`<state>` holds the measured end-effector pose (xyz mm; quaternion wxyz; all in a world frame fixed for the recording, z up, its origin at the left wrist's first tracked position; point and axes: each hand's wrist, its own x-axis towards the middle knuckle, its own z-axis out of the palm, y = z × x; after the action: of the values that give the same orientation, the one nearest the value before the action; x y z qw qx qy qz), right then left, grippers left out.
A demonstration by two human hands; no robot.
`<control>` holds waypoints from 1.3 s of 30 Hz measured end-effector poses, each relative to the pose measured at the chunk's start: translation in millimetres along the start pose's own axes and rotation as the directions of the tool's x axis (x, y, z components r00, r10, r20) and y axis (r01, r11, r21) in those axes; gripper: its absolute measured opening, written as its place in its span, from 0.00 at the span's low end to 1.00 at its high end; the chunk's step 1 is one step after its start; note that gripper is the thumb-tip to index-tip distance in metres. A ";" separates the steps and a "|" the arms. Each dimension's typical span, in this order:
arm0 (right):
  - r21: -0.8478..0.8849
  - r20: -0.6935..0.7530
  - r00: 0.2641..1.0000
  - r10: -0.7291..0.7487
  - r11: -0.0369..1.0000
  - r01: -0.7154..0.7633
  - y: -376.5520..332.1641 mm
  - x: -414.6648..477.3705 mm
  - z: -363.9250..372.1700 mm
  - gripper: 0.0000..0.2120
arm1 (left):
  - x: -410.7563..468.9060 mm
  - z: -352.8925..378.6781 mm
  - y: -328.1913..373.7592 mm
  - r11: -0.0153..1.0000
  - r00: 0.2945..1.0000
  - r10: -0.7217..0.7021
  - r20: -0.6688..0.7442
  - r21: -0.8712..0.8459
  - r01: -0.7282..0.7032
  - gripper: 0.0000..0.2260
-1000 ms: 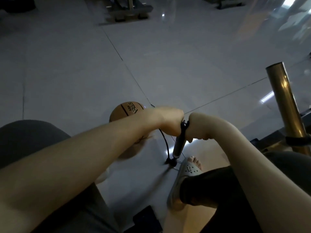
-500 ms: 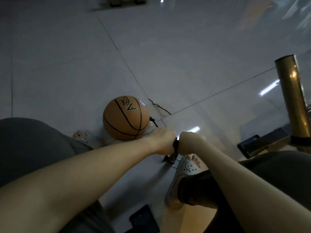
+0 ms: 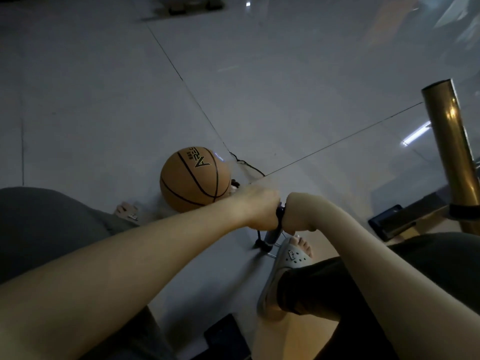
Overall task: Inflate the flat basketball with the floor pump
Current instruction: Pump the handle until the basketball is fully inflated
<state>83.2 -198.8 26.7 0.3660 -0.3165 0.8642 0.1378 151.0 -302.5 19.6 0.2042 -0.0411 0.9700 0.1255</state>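
An orange basketball [image 3: 194,179] with black seams rests on the tiled floor, left of the pump. The floor pump [image 3: 271,237] stands upright, and only a short stretch of its grey barrel shows below my fists. My left hand [image 3: 261,210] and my right hand [image 3: 298,213] each grip one side of the pump handle, held low near the base. A thin black hose [image 3: 248,165] curls on the floor behind the ball. My right foot in a grey sandal [image 3: 288,266] rests on the pump's foot bar.
A brass-coloured post [image 3: 452,149] rises at the right, with a dark phone [image 3: 387,220] lying on the low ledge at its base. My left foot [image 3: 127,210] shows beside the ball. Another dark flat object [image 3: 226,339] lies on the floor near the bottom edge.
Both hands pushed the pump handle down from high to near the base, uncovering the ball. Since half a second ago they have risen slightly, showing a bit more barrel.
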 end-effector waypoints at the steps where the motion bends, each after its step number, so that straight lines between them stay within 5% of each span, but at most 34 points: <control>1: -0.018 0.016 1.000 -0.002 1.000 0.003 -0.9 8.6 9.8 0.08 | 1.7 13.4 -2.2 1.000 1.000 -0.004 -0.008 -0.019 0.003 0.08; 7: -0.053 -0.084 0.996 0.027 0.998 -0.032 2.7 27.4 34.1 0.09 | 12.8 52.0 -1.1 0.999 0.995 -0.043 -0.085 -0.008 0.043 0.11; 14: -0.044 -0.195 0.980 -0.049 0.998 0.041 -4.2 4.1 21.9 0.07 | 3.0 24.9 1.6 0.997 0.994 -0.060 0.087 -0.040 0.063 0.04; 19: 0.094 -0.339 0.940 -0.034 0.993 0.070 17.1 -41.3 -34.0 0.07 | -13.2 -53.8 12.2 1.000 0.998 -0.018 -0.068 0.024 0.019 0.08; 27: 0.010 -0.078 0.997 -0.016 1.000 0.017 5.6 7.2 -0.6 0.08 | 7.9 5.6 -1.0 1.000 0.998 0.009 -0.059 0.015 -0.008 0.06; 33: -0.034 -0.135 0.991 -0.001 0.999 -0.003 -0.8 21.1 27.2 0.05 | 13.7 44.8 -5.8 0.999 0.996 -0.014 -0.085 0.044 0.018 0.04; 39: -0.095 -0.209 0.975 -0.075 0.994 0.056 -8.5 -2.3 23.8 0.05 | -0.9 30.6 0.8 0.998 0.997 -0.055 0.060 -0.010 0.056 0.04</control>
<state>102.9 -193.1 11.7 0.2617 -0.3739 0.8804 0.1293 163.6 -293.8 -6.9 0.2362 -0.0655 0.9612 0.1265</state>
